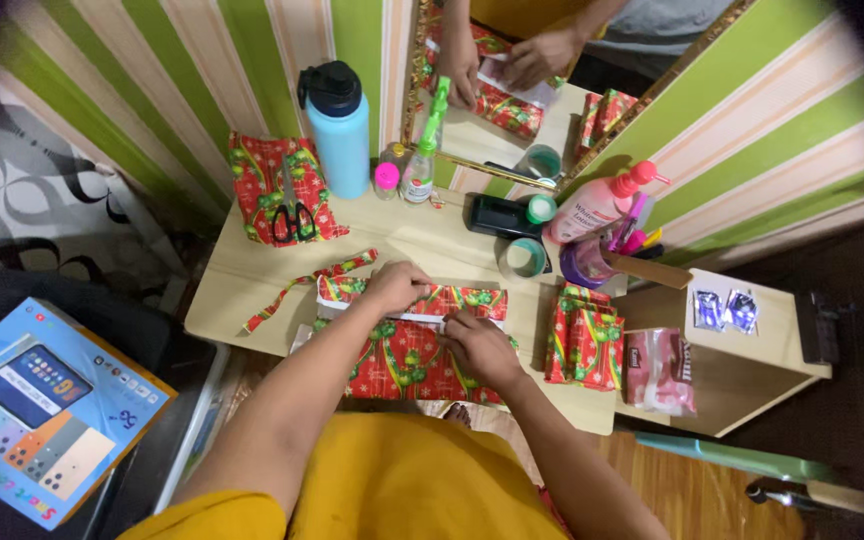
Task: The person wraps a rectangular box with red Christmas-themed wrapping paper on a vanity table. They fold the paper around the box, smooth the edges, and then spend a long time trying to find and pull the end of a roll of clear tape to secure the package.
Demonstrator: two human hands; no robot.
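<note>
**Pressing red gift wrap flat around a box on a small wooden table**

Pressing down with both hands on a box half covered in red holiday wrapping paper (407,355), lying at the near edge of the light wooden table (252,275). Left hand (397,287) curled, fingers bent onto the upper flap of paper where a white strip of the box shows. Right hand (477,345) just beside it, fingers folded and pushing on the same seam, thumb side toward the left hand. Lying left of the hands: a long trimmed strip of paper (297,285). Farther back, black-handled scissors (294,222) resting on a folded piece of the same paper (267,170), near a blue water bottle (337,130). Standing right of the hands, two wrapped parcels (584,345) and a pink lotion bottle (597,210).
</note>
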